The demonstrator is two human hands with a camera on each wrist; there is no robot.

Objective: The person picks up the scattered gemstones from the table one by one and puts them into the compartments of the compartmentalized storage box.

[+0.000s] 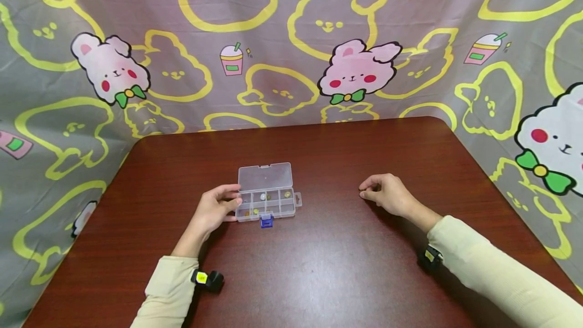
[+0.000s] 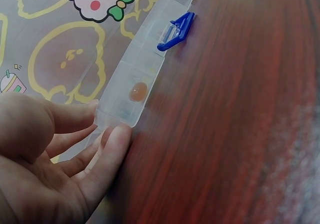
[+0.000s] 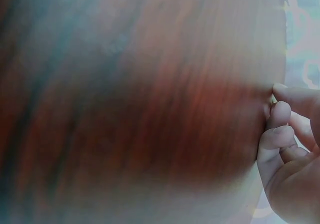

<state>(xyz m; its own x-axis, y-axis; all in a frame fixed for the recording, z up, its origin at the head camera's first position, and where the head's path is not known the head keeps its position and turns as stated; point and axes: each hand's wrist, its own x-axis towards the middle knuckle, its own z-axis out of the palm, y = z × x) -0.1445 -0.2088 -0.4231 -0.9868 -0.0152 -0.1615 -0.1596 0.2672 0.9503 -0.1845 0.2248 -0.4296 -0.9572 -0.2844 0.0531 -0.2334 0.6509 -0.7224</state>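
A clear plastic compartment box [image 1: 273,205] lies on the table with its lid [image 1: 265,176] raised at the back. Small round pieces in white, yellow and orange sit in several compartments. My left hand [image 1: 214,210] grips the box's left end between thumb and fingers. In the left wrist view, an orange round piece [image 2: 138,92] shows through the front wall, near a blue latch [image 2: 177,32] hanging open. Right of the box, my right hand [image 1: 390,195] is low over the table, thumb and index finger pinching a tiny greenish piece [image 3: 272,100], mostly hidden by the fingertips.
The brown wooden table [image 1: 319,267] has rounded far corners. Behind it and at both sides hangs a grey curtain [image 1: 282,34] with cartoon prints. A dark wrist camera [image 1: 213,281] is strapped by the left sleeve, another [image 1: 430,257] by the right.
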